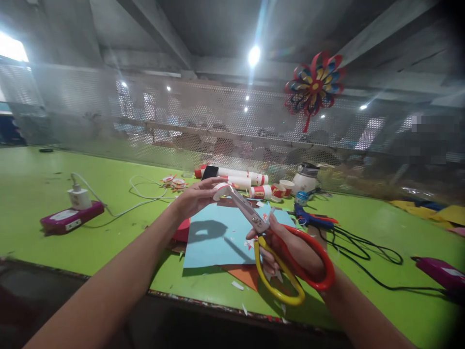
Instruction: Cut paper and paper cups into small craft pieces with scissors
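Observation:
My right hand is wrapped around a pair of scissors with one red and one yellow handle. The blades look nearly closed and point up and left, toward my left hand. Between the fingers of my left hand is a small curled piece of white and red paper, right at the blade tips. Whether the blades touch it I cannot tell. Below both hands lies a sheet of light blue paper, with an orange sheet partly under it and white scraps around.
Behind the paper lie stacked paper cups, a phone and a white jug. A blue glue gun with a black cord is at right. Purple power strips sit at both sides. A paper flower hangs by the mesh screen.

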The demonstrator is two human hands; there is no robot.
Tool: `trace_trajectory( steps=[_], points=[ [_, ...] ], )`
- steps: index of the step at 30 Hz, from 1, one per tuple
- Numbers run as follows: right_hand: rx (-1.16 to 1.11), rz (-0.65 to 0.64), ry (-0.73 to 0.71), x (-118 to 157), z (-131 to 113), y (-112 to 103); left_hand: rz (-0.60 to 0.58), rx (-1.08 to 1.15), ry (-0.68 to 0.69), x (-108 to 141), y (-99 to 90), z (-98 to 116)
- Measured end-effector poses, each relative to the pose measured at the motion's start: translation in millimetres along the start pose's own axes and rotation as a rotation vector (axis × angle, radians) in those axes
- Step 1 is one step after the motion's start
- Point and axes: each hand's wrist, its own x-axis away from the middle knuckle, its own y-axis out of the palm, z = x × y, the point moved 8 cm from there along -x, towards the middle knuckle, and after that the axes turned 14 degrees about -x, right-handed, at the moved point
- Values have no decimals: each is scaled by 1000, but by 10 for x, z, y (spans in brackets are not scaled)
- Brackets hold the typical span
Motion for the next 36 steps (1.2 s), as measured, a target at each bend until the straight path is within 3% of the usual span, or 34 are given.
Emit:
trace_trajectory(
  steps=[8,36],
  points=[
    [-51,-29,-3,9,-9,42,-28,24,-23,2,73,29],
    [-45,5,-22,2,7,-11,-26,5,-46,1,65,8]
  ],
)
